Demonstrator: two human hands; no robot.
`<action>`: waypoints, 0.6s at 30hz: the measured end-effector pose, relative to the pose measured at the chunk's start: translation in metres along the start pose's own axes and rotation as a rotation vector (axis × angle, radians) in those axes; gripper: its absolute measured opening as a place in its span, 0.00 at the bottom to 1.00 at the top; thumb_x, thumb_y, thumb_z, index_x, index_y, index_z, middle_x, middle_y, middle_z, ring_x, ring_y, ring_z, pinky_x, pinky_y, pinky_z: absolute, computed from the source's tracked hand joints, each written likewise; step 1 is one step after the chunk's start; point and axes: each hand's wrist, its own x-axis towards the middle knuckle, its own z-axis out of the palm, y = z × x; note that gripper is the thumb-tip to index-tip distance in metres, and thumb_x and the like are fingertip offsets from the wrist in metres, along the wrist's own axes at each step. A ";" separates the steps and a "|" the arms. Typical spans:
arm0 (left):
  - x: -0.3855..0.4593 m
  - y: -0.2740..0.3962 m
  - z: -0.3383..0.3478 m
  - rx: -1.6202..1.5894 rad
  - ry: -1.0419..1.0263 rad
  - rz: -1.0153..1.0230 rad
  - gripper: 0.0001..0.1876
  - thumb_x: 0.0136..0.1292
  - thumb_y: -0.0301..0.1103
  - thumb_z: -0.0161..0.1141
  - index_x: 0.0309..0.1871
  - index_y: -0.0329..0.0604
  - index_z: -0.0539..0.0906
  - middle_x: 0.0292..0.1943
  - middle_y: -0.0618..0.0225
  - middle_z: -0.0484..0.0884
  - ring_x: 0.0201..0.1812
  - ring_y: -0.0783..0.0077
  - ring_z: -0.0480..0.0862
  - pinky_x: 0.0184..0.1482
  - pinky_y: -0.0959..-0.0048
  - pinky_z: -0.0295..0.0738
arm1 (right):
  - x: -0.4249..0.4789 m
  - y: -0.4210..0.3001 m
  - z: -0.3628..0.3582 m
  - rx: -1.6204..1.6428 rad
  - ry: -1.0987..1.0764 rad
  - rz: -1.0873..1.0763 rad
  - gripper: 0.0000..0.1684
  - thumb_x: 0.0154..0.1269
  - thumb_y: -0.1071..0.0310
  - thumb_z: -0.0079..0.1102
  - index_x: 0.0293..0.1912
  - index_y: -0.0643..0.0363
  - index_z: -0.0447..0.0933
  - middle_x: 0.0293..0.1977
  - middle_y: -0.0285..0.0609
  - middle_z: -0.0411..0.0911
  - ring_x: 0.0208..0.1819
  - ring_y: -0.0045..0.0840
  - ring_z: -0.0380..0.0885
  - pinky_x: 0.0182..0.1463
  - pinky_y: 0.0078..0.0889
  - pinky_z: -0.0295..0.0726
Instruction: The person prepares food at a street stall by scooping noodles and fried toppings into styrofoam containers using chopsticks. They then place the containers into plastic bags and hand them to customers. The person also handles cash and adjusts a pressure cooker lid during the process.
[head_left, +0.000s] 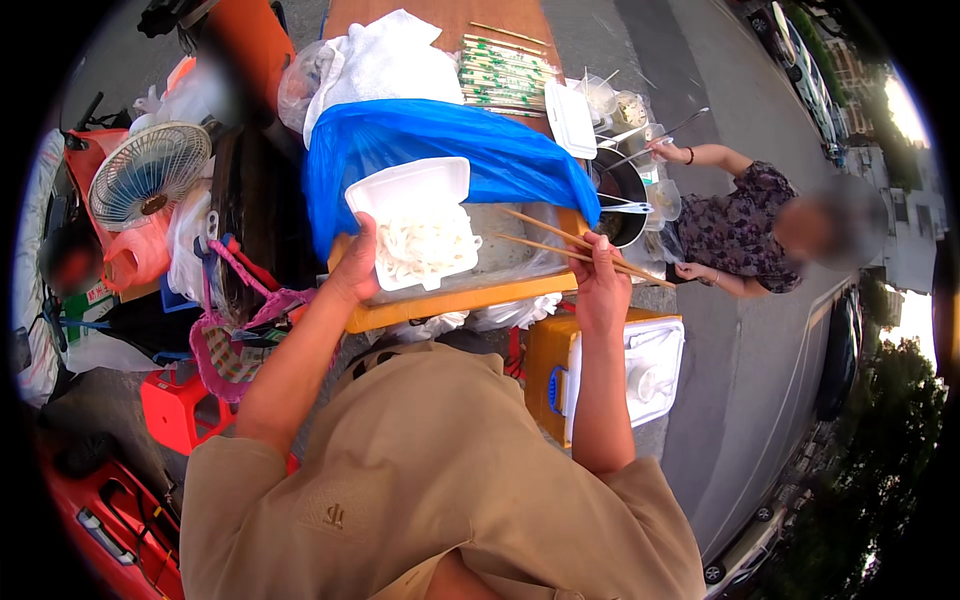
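Note:
My left hand (358, 262) grips the near left edge of a white foam takeout box (409, 180), its lid tilted up. White noodles (424, 244) fill the box's base. Between the fingers of my right hand (602, 285) is a pair of long wooden chopsticks (544, 240), their tips a little apart and pointing left, with nothing between them. Box and chopsticks are above an orange-rimmed tray (480, 294) lined with clear plastic. A blue plastic sheet (442, 142) covers the tray's far side.
Wrapped chopsticks (510, 75) and a white towel (390, 64) lie beyond. At right are a closed foam box (570, 120), a dark pot (622, 180) and plastic tubs (664, 201); another person (735, 217) holds a utensil there. A foam cooler (551, 375) stands below; a fan (154, 176) is left.

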 end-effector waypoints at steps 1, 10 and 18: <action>0.001 0.001 0.001 0.009 0.003 -0.001 0.63 0.52 0.79 0.61 0.81 0.40 0.58 0.77 0.57 0.70 0.74 0.55 0.74 0.75 0.51 0.71 | 0.007 0.014 -0.003 0.019 -0.005 0.086 0.20 0.79 0.55 0.62 0.54 0.64 0.80 0.48 0.45 0.84 0.46 0.30 0.86 0.51 0.28 0.88; -0.007 0.010 0.000 0.060 -0.029 0.049 0.66 0.49 0.81 0.62 0.81 0.39 0.57 0.77 0.55 0.69 0.75 0.52 0.73 0.74 0.49 0.71 | 0.016 0.073 0.025 0.265 0.064 0.187 0.11 0.79 0.63 0.61 0.47 0.62 0.78 0.46 0.43 0.83 0.46 0.32 0.86 0.52 0.27 0.90; -0.053 0.027 -0.012 0.097 0.084 0.065 0.69 0.46 0.83 0.61 0.82 0.38 0.54 0.79 0.55 0.65 0.77 0.51 0.69 0.75 0.46 0.69 | 0.079 0.157 0.013 -0.412 -0.061 0.038 0.14 0.75 0.60 0.66 0.44 0.63 0.83 0.37 0.41 0.85 0.40 0.27 0.85 0.46 0.27 0.84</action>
